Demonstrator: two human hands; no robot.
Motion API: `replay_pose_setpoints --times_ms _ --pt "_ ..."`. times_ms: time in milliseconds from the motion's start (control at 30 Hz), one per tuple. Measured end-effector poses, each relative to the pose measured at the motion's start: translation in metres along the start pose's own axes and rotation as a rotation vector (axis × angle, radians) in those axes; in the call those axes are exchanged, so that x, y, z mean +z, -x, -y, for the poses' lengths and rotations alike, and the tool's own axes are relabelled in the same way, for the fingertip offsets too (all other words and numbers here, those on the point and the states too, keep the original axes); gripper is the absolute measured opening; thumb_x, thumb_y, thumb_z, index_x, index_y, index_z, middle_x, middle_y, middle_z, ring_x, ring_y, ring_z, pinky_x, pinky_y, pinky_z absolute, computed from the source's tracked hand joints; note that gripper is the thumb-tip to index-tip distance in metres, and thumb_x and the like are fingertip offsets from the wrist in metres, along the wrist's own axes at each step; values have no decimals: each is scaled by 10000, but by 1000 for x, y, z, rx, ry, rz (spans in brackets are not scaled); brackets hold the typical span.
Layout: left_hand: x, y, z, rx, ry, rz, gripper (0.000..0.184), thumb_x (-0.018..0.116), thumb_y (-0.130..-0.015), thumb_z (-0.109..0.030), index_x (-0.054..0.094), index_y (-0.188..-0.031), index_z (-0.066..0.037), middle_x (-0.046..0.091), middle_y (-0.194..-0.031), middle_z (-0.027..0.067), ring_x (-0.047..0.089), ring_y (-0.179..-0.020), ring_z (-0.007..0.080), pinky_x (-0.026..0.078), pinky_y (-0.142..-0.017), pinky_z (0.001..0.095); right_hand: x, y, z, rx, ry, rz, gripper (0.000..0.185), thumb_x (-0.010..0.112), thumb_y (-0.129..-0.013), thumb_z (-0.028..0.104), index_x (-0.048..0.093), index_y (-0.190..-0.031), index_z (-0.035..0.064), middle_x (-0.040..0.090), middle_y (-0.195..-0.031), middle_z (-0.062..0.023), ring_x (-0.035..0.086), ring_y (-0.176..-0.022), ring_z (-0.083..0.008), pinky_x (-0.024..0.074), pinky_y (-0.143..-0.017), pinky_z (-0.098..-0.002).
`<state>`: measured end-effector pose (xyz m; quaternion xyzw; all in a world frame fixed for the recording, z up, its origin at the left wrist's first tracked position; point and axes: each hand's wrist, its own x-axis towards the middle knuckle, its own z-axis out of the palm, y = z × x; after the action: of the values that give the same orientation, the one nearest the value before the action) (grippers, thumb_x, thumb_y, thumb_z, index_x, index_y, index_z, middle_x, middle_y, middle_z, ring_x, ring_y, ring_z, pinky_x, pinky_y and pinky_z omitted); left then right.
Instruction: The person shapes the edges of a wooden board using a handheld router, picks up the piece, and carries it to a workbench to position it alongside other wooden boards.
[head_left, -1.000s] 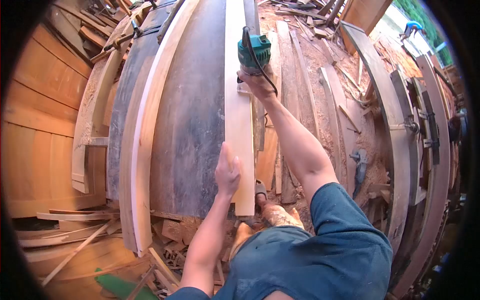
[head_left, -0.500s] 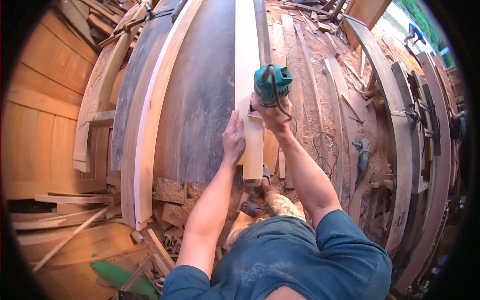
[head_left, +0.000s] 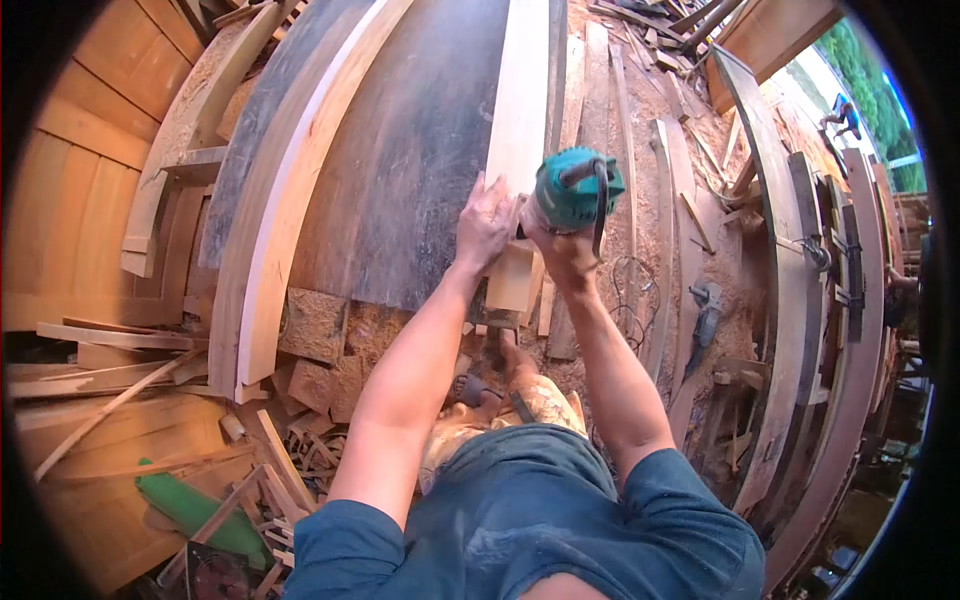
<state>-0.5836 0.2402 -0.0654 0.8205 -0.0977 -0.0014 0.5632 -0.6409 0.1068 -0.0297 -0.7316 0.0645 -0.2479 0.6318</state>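
A teal power tool with a dark cord (head_left: 578,190) stands on a long pale board (head_left: 517,100), close to the board's near end. My right hand (head_left: 566,252) is wrapped round the tool's lower body. On the board's left edge, just left of the tool, rests my left hand (head_left: 484,222), its fingers apart and pointing forward. Nothing shows in its grasp. The board lies along the right side of a wide dark slab (head_left: 400,160). My right hand and the tool hide the tool's base.
Long timbers (head_left: 290,190) lie at the left, beside wooden panels (head_left: 85,190). A grey power tool (head_left: 705,318) lies on sawdust at the right, near a curved beam (head_left: 775,240). Offcuts and a green object (head_left: 200,510) lie lower left. Another person (head_left: 843,117) is far off, upper right.
My right hand and the teal tool have come nearer along the board, toward its near end. My left hand now lies close beside the tool, with its fingers more spread.
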Motion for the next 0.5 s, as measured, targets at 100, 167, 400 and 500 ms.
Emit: replay_pose_setpoints --times_ms 100,167,400,500 --pt "-6 18 1 -16 30 7 604 593 -971 -290 453 -1477 8 441 -1501 305 459 -1396 393 410 -1130 411 -5 25 19 -38 74 -7 432 864 -754 123 687 -1141 50 743 -1022 -59 697 -909 -135 563 -826 -316" --pt "-11 31 4 -57 78 37 707 633 -949 -284 369 -1513 51 436 -1509 302 468 -1396 380 406 -1135 401 -9 38 37 -27 115 37 421 858 -762 116 687 -1140 47 737 -1016 -51 692 -902 -135 561 -824 -314" --pt "-32 73 -3 -81 43 153 927 717 -897 -352 231 -1545 98 413 -1524 318 459 -1411 351 382 -1153 380 -15 83 56 -96 233 55 391 843 -779 139 701 -1129 39 747 -1040 -83 712 -929 -175 569 -839 -333" --pt "-33 78 4 -51 33 167 945 734 -881 -341 227 -1543 103 397 -1532 323 454 -1414 358 382 -1154 380 -17 94 65 -89 285 59 416 851 -770 143 697 -1138 25 749 -1072 -103 720 -961 -199 574 -867 -348"
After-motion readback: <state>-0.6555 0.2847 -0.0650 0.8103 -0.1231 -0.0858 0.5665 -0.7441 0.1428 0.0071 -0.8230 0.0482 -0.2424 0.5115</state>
